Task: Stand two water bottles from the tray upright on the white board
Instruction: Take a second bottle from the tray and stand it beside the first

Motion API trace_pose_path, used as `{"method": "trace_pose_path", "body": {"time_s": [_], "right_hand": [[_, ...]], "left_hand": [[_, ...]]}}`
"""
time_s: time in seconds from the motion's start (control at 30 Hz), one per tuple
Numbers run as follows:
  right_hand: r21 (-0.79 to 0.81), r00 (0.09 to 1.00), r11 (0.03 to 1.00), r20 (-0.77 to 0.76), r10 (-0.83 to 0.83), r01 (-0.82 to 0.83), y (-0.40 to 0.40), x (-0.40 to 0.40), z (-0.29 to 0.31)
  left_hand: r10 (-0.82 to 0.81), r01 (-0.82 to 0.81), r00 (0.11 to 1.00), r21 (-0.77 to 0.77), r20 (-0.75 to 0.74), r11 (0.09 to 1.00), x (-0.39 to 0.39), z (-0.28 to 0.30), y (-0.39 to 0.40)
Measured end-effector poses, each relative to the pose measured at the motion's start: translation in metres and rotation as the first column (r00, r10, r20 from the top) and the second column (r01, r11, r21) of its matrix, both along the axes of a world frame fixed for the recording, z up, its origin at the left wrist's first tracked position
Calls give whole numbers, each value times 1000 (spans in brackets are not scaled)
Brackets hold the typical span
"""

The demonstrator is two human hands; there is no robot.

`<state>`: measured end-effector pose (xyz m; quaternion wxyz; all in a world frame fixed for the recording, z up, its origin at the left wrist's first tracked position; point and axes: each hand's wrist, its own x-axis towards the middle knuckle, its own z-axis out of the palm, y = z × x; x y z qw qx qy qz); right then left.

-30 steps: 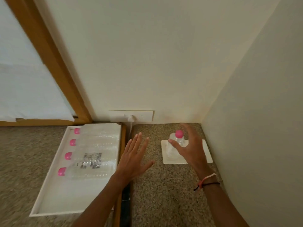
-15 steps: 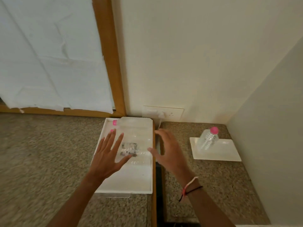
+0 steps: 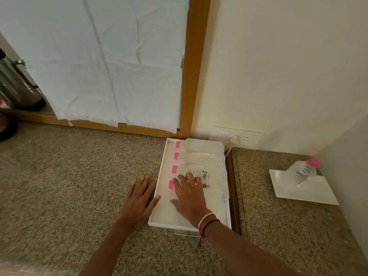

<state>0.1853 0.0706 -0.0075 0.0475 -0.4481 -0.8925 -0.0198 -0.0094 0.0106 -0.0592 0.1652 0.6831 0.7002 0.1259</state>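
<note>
A white tray [image 3: 159,198] lies on the granite counter with several clear, pink-capped water bottles lying flat in a row. My right hand [image 3: 190,198] is spread open over the nearest lying bottle [image 3: 211,185], its fingertips at the bottle's neck beside the pink cap [image 3: 171,184]; I cannot tell whether it touches. Just left of the tray, my left hand [image 3: 139,202] hovers open above the counter, thumb at the rim. At the far right, one bottle [image 3: 303,172] stands upright on the white board [image 3: 310,193].
A wall socket with a plug [image 3: 235,138] sits behind the tray. A wooden strip [image 3: 234,196] runs along the tray's right side. The corner walls close in behind and right of the board. A metal kettle [image 3: 18,84] stands far left.
The view swung left. My right hand left the standing bottle on the board and moved over the tray's nearest bottle. My left hand shifted left, off the tray.
</note>
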Motion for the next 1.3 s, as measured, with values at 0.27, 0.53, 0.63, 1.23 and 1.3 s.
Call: {"method": "trace_pose_path", "body": {"time_s": [0.27, 0.53, 0.63, 1.23, 1.3], "right_hand": [[82, 995, 996, 100, 19, -27, -15, -6, 10], [-43, 815, 957, -513, -268, 287, -15, 55, 82], [-220, 706, 929, -604, -370, 298, -16, 73, 82], [-329, 616, 941, -726, -305, 77, -1, 109, 91], [-311, 575, 949, -770, -278, 44, 4, 121, 96]], "left_hand": [[-19, 18, 1000, 45, 10, 999, -9, -8, 4], [-24, 24, 1000, 77, 2, 997, -10, -16, 5], [-15, 15, 1000, 77, 4, 997, -9, -16, 6], [90, -93, 995, 81, 36, 992, 32, 35, 28], [54, -50, 998, 151, -20, 987, 53, 49, 40]]}}
